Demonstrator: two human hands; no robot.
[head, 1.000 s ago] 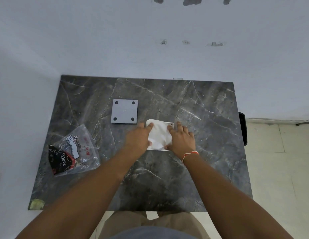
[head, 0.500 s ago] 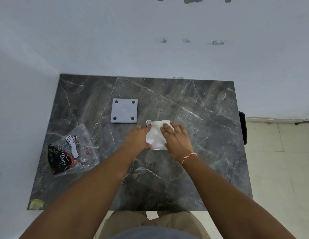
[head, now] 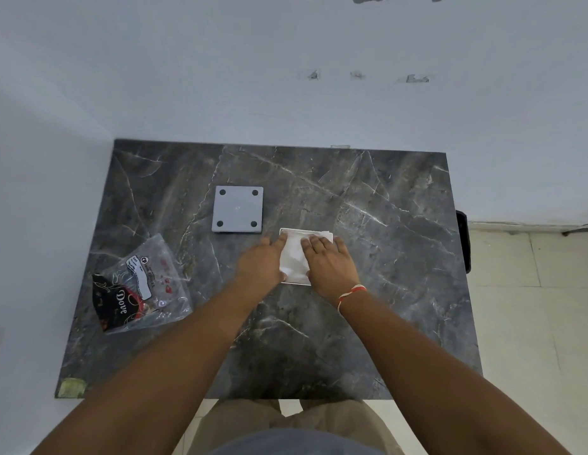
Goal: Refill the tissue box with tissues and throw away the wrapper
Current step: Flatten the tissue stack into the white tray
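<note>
Now | right hand further left over tissues | left hand unmoved

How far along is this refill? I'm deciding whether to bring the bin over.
Done: the wrapper lies opened and set aside on the table. In hand: left hand and right hand press the tissues into the tissue box. Left: fitting the grey lid and binning the wrapper.
</note>
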